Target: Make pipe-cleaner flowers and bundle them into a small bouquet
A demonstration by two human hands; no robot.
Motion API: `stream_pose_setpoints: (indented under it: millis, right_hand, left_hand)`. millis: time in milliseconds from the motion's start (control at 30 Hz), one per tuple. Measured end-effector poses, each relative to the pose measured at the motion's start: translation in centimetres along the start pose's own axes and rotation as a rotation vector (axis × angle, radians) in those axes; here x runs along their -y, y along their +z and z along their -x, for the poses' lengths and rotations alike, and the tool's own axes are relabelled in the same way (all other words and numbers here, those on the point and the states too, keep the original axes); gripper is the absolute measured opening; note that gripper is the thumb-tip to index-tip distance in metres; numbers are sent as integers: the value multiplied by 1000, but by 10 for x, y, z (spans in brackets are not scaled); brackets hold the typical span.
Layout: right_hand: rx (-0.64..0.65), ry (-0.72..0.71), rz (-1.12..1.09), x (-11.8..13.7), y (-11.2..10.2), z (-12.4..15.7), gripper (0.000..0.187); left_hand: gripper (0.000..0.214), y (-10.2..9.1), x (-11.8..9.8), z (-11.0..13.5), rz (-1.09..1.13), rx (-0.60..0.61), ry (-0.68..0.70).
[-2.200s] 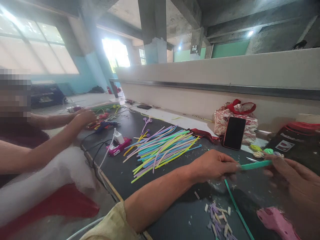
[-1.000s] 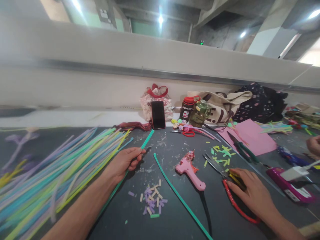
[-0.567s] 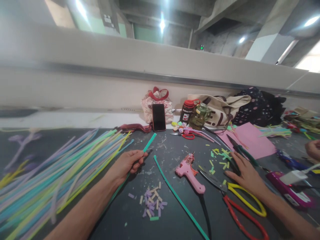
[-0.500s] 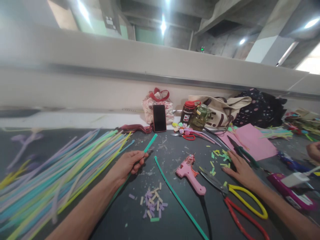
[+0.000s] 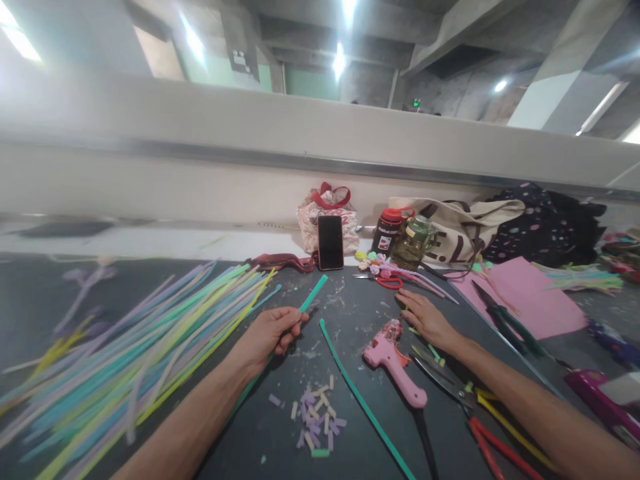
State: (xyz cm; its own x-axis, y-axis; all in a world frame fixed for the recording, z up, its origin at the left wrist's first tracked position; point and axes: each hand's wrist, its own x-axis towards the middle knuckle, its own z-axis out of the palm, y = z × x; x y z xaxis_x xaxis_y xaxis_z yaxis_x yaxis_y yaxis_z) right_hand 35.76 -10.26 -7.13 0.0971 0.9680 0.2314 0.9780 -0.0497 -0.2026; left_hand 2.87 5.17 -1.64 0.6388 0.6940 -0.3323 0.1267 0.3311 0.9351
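Observation:
My left hand [image 5: 280, 333] is closed around a teal-green pipe cleaner [image 5: 314, 293], whose top end sticks up past the fingers and whose lower part runs down beside my forearm. A second green pipe cleaner [image 5: 361, 397] lies loose to the right of that hand. My right hand [image 5: 425, 317] is low over the table with fingers stretched out, above small yellow-green cut pieces [image 5: 436, 355] that it partly hides. Just beyond its fingertips lie red-handled scissors [image 5: 390, 283]. Below it are a pink glue gun [image 5: 396, 373] and pliers-like cutters with red and yellow handles [image 5: 480, 413].
Many pastel pipe cleaners [image 5: 150, 347] spread over the left side. Purple and cream cut pieces [image 5: 317, 413] lie front centre. At the back stand a phone [image 5: 331, 242], a red-capped bottle [image 5: 387, 232] and bags [image 5: 455, 230]. Dark-green-handled pliers [image 5: 507, 320] rest by pink paper [image 5: 540, 297].
My right hand has swept left from beside the pink paper to near the red-handled scissors, over the yellow-green pieces. My left hand keeps its hold. The view has shifted slightly.

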Motion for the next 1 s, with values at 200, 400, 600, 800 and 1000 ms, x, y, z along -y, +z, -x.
stream_pose_setpoints:
  millis: [200,400,600,800,1000]
  right_hand:
    - [84,-49,-103,11,-22,23,41]
    - [151,-98,-66,22,-30,51,57]
    - [86,-53,-18,24,-24,46,44]
    - [7,-42,-13,20,-17,39,28]
    - [-53,-7,-1,7,-13,35,14]
  left_hand:
    - [30,0,-1,1,-16,3,5]
    - [29,3,-2,3,-16,0,0]
    - [29,4,-2,4,-16,-9,1]
    - [29,-1,9,-4,-23,8,26]
    - [27,-3,10,-5,-25,-1,20]
